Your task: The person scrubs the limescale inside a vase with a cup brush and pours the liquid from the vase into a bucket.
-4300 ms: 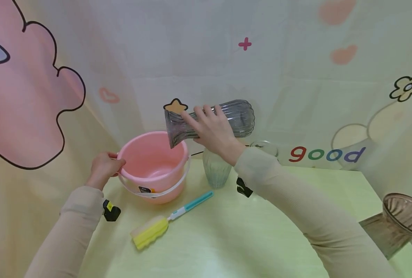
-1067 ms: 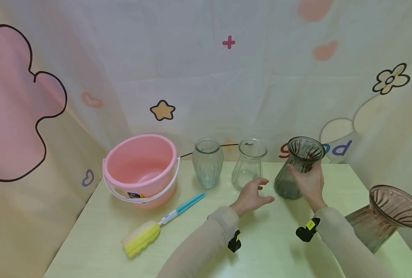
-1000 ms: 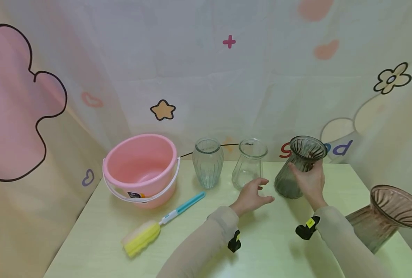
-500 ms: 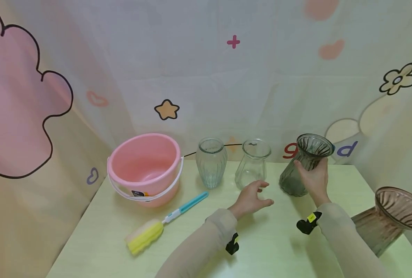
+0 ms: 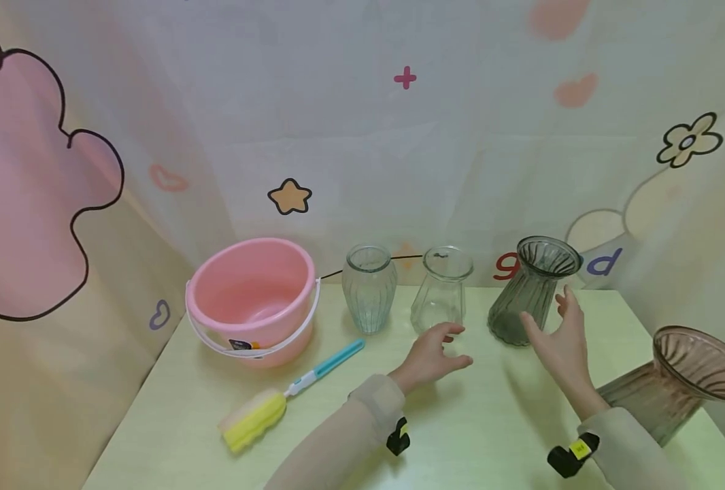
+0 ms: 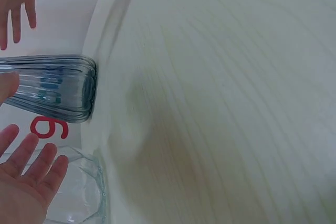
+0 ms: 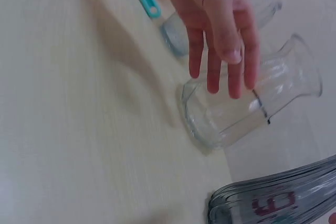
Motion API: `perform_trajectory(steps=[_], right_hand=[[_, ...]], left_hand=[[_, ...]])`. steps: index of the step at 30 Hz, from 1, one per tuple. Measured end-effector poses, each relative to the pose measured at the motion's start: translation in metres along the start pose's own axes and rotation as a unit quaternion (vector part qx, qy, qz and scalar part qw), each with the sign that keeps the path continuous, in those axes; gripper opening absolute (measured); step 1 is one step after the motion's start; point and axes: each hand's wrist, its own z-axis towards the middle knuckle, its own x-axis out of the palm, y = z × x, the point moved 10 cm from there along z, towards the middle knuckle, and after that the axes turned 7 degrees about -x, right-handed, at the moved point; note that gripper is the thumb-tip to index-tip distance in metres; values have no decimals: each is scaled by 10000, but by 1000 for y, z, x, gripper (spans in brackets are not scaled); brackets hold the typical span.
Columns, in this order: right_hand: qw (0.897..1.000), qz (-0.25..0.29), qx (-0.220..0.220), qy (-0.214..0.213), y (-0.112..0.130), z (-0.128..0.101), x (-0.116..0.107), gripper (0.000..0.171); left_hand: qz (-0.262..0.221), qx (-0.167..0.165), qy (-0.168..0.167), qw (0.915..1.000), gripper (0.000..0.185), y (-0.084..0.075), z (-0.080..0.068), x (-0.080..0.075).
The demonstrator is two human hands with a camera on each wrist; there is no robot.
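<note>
A dark grey ribbed glass vase (image 5: pixel 529 291) stands upright at the back of the pale green table (image 5: pixel 313 449). My right hand (image 5: pixel 560 328) hovers open just in front of it and to its right, fingers spread, touching nothing. My left hand (image 5: pixel 437 346) is open too, low over the table in front of a clear faceted vase (image 5: pixel 441 291). In the left wrist view the grey vase (image 6: pixel 52 88) and the clear vase (image 6: pixel 79 195) lie beyond my left palm (image 6: pixel 23 184). The right wrist view shows my left hand (image 7: pixel 220 30) before the clear vase (image 7: pixel 247 103).
A pink bucket (image 5: pixel 249 299) with a white handle stands at the back left. A pale green ribbed vase (image 5: pixel 368 287) is beside it. A yellow sponge brush (image 5: pixel 277 400) with a teal handle lies in front. A wide brown vase (image 5: pixel 675 381) stands at the right edge.
My right hand has let go of the grey vase, which now stands on the table, and has drawn back toward me. The left hand has slid slightly back. Earlier that vase was tipped over the bucket.
</note>
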Motion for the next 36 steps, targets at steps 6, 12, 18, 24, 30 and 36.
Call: perform_trajectory(steps=[6, 12, 18, 24, 30, 36], right_hand=[[9956, -435, -829, -67, 27, -34, -27, 70], [9895, -741, -958, -795, 31, -67, -57, 58], [9717, -499, -650, -2216, 16, -94, -98, 45], [9353, -193, 696, -3464, -27, -122, -131, 32], [9352, -113, 1740, -3084, -65, -125, -135, 57], [9631, 140, 1780, -2016, -84, -106, -128, 69]], left_hand=[[-53, 25, 17, 10000, 51, 4, -3, -4], [-105, -35, 17, 9999, 51, 8, -6, -6], [-254, 85, 84, 9996, 51, 5, -5, -3], [-312, 240, 260, 9989, 49, -9, -6, 11], [-364, 230, 501, 9978, 50, -19, -13, 34], [-295, 251, 636, 9972, 50, -24, -20, 52]])
